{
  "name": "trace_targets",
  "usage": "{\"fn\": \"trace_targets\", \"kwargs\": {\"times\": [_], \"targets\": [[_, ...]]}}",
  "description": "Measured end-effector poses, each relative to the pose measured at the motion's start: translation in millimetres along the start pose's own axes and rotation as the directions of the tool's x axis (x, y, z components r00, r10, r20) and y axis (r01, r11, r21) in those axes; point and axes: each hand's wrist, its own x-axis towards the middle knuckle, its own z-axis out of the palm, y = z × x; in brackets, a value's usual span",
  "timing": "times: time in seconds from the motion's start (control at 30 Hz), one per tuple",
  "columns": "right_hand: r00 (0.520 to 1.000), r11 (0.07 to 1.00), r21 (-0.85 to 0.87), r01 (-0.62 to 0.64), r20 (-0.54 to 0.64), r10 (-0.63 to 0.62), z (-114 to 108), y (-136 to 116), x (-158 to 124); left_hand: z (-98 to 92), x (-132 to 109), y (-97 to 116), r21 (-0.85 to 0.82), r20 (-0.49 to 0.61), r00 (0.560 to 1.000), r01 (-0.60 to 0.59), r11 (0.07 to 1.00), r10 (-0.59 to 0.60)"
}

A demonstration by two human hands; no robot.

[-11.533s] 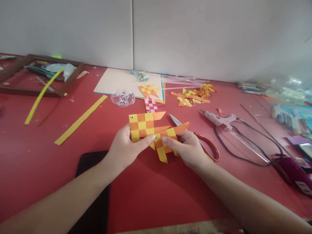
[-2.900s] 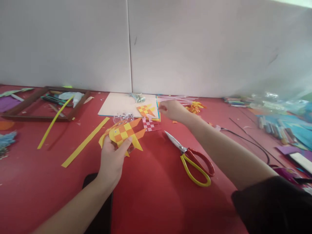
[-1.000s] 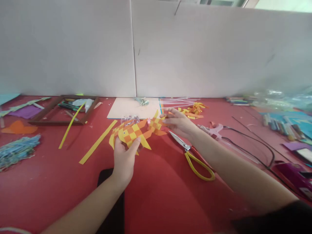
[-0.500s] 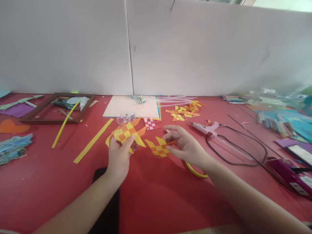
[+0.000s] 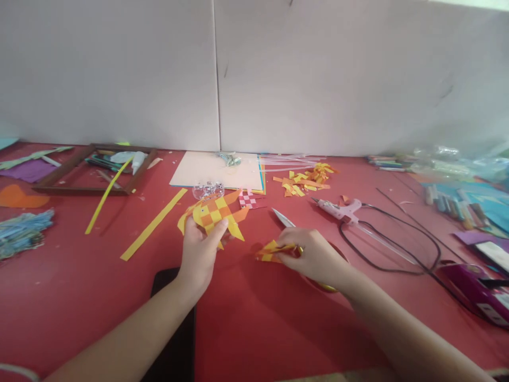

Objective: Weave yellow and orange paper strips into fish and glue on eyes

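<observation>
My left hand (image 5: 201, 252) is closed around a woven paper fish (image 5: 214, 214) in yellow and orange checks, with an eye on its left end and pointed tail strips to the right. My right hand (image 5: 312, 254) pinches a smaller woven paper piece (image 5: 267, 252) of the same colours, low over the red table and tilted so its face is partly hidden. Under that hand lie scissors; their blade (image 5: 283, 218) points up and left, and yellow handles (image 5: 326, 288) show below. A small pink checked paper fish (image 5: 247, 199) lies behind the yellow one.
A pink glue gun (image 5: 340, 210) with a looping black cord lies right. Yellow and orange scraps (image 5: 302, 183) sit behind. Left are a yellow paper strip (image 5: 154, 225) and a brown frame (image 5: 85, 190). A dark flat device (image 5: 175, 323) lies under my left forearm.
My right hand has lowered, and the small woven piece has turned from face-on to tilted. The scissor blade has come into clear view. My left hand keeps hold of the fish.
</observation>
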Motion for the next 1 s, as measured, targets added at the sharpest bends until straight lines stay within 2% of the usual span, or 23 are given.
{"fn": "trace_targets", "kwargs": {"times": [0.07,0.17,0.2,0.27,0.33,0.4,0.47,0.57,0.83,1.0], "targets": [[1.000,1.000,-0.026,0.001,-0.001,-0.001,0.0,-1.6,-0.6,1.5,-1.2,0.2,-0.016,0.032,0.999,-0.011,1.000,0.011],[0.996,0.997,-0.011,-0.077,-0.045,0.077,0.4,-7.2,-1.8,4.1,-2.5,1.4,-0.036,0.056,0.998,0.007,0.999,-0.005],[0.992,0.992,0.053,-0.114,-0.047,0.116,0.8,-8.5,-2.3,4.8,-2.9,2.0,-0.040,0.058,0.998,0.023,0.999,-0.020],[0.980,0.940,0.295,-0.169,-0.049,0.192,2.6,-9.7,-3.0,5.7,-3.7,2.8,-0.038,0.066,0.997,0.053,0.998,-0.050],[0.958,0.779,0.597,-0.194,-0.055,0.280,6.2,-9.9,-3.3,5.9,-4.9,2.8,-0.019,0.084,0.995,0.060,0.998,-0.058],[0.922,0.572,0.792,-0.215,-0.028,0.385,11.9,-11.4,-2.6,5.8,-6.4,1.8,-0.012,0.114,0.993,0.035,0.999,-0.033],[0.895,0.402,0.883,-0.241,0.042,0.443,18.5,-14.7,-1.0,5.7,-8.2,0.5,-0.031,0.151,0.989,-0.003,1.000,0.008],[0.891,0.269,0.934,-0.234,0.095,0.445,27.5,-20.8,2.2,6.2,-10.7,0.0,-0.026,0.187,0.981,-0.041,0.999,0.045],[0.866,0.199,0.954,-0.224,0.101,0.489,35.7,-26.8,5.7,7.7,-15.7,5.1,-0.016,0.203,0.978,-0.038,0.999,0.041],[0.864,0.210,0.949,-0.234,0.104,0.492,38.0,-28.0,5.3,7.1,-16.5,5.0,0.015,0.218,0.974,-0.066,0.998,0.061]]}}
